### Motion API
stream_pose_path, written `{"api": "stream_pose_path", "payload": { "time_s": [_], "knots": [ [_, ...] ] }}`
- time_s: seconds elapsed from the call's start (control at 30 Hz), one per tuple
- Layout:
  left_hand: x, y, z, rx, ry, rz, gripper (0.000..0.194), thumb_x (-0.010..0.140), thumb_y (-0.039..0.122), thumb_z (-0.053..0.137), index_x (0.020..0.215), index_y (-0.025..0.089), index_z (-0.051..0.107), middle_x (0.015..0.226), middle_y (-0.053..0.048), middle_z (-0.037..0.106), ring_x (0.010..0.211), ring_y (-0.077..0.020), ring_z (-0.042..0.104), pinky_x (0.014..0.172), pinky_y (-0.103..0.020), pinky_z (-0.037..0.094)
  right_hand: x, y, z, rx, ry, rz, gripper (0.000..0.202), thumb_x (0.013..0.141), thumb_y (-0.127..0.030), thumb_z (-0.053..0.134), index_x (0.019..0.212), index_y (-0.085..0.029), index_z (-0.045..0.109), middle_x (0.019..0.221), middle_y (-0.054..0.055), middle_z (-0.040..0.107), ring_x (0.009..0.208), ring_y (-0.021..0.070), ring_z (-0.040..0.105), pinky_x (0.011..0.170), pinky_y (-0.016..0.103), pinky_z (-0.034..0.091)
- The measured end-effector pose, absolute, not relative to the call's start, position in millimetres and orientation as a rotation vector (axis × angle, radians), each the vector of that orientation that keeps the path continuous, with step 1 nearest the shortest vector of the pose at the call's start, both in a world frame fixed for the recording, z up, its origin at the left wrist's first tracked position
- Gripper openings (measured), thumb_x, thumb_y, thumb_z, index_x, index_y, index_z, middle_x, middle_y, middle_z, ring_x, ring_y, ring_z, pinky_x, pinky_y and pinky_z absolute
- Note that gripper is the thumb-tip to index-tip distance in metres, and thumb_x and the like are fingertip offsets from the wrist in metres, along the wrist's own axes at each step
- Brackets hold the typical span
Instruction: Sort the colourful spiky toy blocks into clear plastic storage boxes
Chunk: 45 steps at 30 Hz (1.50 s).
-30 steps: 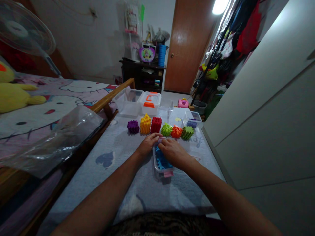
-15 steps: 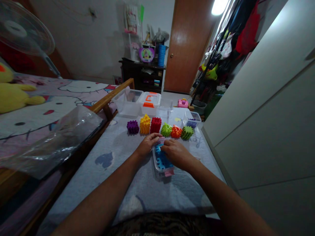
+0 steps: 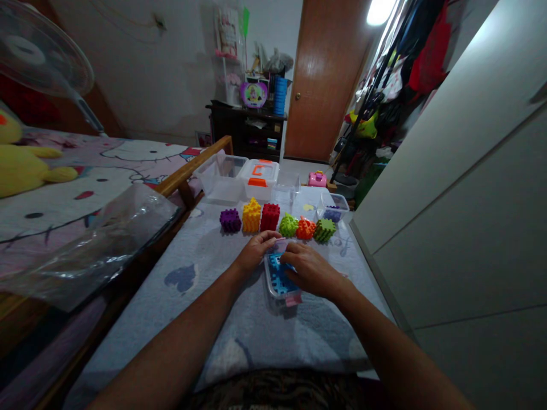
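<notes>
A clear plastic container [image 3: 276, 304] with pink latches sits in front of me on the cloth-covered surface. Blue notched blocks [image 3: 280, 281] lie inside it. At its far left corner, my left hand [image 3: 259, 246] pinches the rim by the far pink latch. My right hand [image 3: 314, 267] is over the container, fingers curled down onto a blue block; its fingertips are partly hidden. Behind the container stand notched block stacks in a row: purple [image 3: 231, 221], yellow [image 3: 251, 216], dark red [image 3: 270, 217], lime green [image 3: 289, 225], orange [image 3: 306, 229] and olive green [image 3: 325, 230].
Along the far edge are a clear bin [image 3: 224, 181], an orange-latched box [image 3: 261, 181], and a small clear tub [image 3: 335, 206] holding purple pieces. A wooden bed rail [image 3: 192, 168] with a plastic bag [image 3: 111, 239] borders the left; a white cabinet [image 3: 461, 171] borders the right.
My right hand has shifted and lifted slightly, its fingers less deep over the blue blocks. My left hand stays at the container's far corner.
</notes>
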<state>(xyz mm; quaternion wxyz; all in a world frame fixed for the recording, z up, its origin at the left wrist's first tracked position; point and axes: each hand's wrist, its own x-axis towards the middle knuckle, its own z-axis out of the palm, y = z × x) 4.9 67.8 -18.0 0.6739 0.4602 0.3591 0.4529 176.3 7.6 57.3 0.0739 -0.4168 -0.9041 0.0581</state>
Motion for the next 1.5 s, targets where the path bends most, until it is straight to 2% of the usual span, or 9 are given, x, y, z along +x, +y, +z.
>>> {"api": "stream_pose_path", "payload": {
  "time_s": [0.23, 0.33, 0.5, 0.77, 1.0, 1.17, 1.27, 1.4, 1.5],
  "knots": [
    [5, 69, -20, 1.031, 0.811, 1.033, 0.029, 0.072, 0.035, 0.074, 0.094, 0.017, 0.07, 0.085, -0.003, 0.069, 0.072, -0.0163, 0.061, 0.07, -0.029, 0.047, 175, 7, 56, -1.217, -2.754, 0.225, 0.008, 0.087, -0.015, 0.06, 0.085, -0.017, 0.067, 0.088, 0.005, 0.062, 0.081, 0.0173, 0.053, 0.078, 0.03, 0.039],
    [5, 69, -20, 1.046, 0.812, 1.039, 0.029, 0.072, 0.035, 0.074, 0.094, 0.017, 0.07, 0.087, -0.004, 0.069, 0.076, -0.0174, 0.062, 0.074, -0.03, 0.047, 176, 6, 55, -1.224, -2.704, 0.207, 0.011, 0.086, -0.017, 0.061, 0.095, -0.016, 0.066, 0.098, 0.007, 0.062, 0.089, 0.0196, 0.052, 0.083, 0.032, 0.04],
    [4, 70, -17, 1.079, 0.819, 1.038, 0.028, 0.072, 0.035, 0.074, 0.093, 0.017, 0.071, 0.093, -0.006, 0.071, 0.086, -0.0203, 0.063, 0.083, -0.032, 0.047, 175, 4, 59, -1.283, -2.683, 0.155, 0.039, 0.082, -0.025, 0.065, 0.119, -0.016, 0.058, 0.118, 0.01, 0.059, 0.102, 0.0252, 0.047, 0.093, 0.039, 0.038],
    [4, 69, -17, 1.079, 0.835, 1.027, 0.029, 0.073, 0.035, 0.073, 0.094, 0.016, 0.07, 0.091, -0.005, 0.07, 0.082, -0.0192, 0.062, 0.078, -0.031, 0.047, 171, 3, 58, -1.424, -2.725, 0.091, 0.029, 0.084, -0.033, 0.063, 0.108, -0.016, 0.063, 0.108, 0.011, 0.062, 0.099, 0.0268, 0.049, 0.092, 0.042, 0.038],
    [3, 69, -17, 1.11, 0.879, 1.031, 0.028, 0.073, 0.038, 0.072, 0.093, 0.018, 0.07, 0.089, -0.004, 0.069, 0.078, -0.0182, 0.06, 0.073, -0.03, 0.047, 200, -7, 66, -1.419, -2.43, 0.219, 0.035, 0.09, -0.033, 0.059, 0.122, -0.018, 0.059, 0.119, 0.011, 0.061, 0.11, 0.0259, 0.053, 0.098, 0.043, 0.04],
    [1, 70, -18, 1.131, 0.952, 1.017, 0.027, 0.073, 0.039, 0.072, 0.089, 0.018, 0.069, 0.081, -0.002, 0.067, 0.07, -0.0166, 0.058, 0.065, -0.028, 0.044, 263, -17, 45, -1.722, -2.168, 0.186, 0.033, 0.089, -0.028, 0.058, 0.119, -0.014, 0.062, 0.121, 0.015, 0.062, 0.115, 0.0291, 0.054, 0.101, 0.047, 0.042],
    [-5, 71, -18, 1.126, 0.961, 1.004, 0.028, 0.071, 0.037, 0.075, 0.09, 0.018, 0.068, 0.082, -0.002, 0.067, 0.07, -0.0162, 0.059, 0.063, -0.027, 0.045, 287, -28, 23, -1.902, -2.224, 0.287, 0.055, 0.079, -0.033, 0.068, 0.13, -0.015, 0.057, 0.134, 0.017, 0.057, 0.125, 0.033, 0.049, 0.104, 0.051, 0.04],
    [-18, 71, -17, 1.128, 1.0, 0.985, 0.033, 0.066, 0.033, 0.079, 0.093, 0.018, 0.067, 0.08, -0.002, 0.067, 0.063, -0.0145, 0.058, 0.057, -0.025, 0.043, 295, -37, 2, -2.054, -2.262, 0.5, 0.1, 0.063, -0.039, 0.08, 0.149, -0.015, 0.036, 0.153, 0.019, 0.038, 0.143, 0.0363, 0.03, 0.113, 0.053, 0.03],
    [-28, 72, -13, 1.151, 1.018, 0.947, 0.036, 0.064, 0.031, 0.079, 0.095, 0.017, 0.066, 0.072, 0.0, 0.065, 0.054, -0.0128, 0.055, 0.051, -0.023, 0.04, 294, -35, -3, -2.074, -2.25, 0.533, 0.109, 0.06, -0.038, 0.082, 0.153, -0.017, 0.029, 0.156, 0.019, 0.034, 0.145, 0.0364, 0.028, 0.115, 0.054, 0.025]
  ]
}}
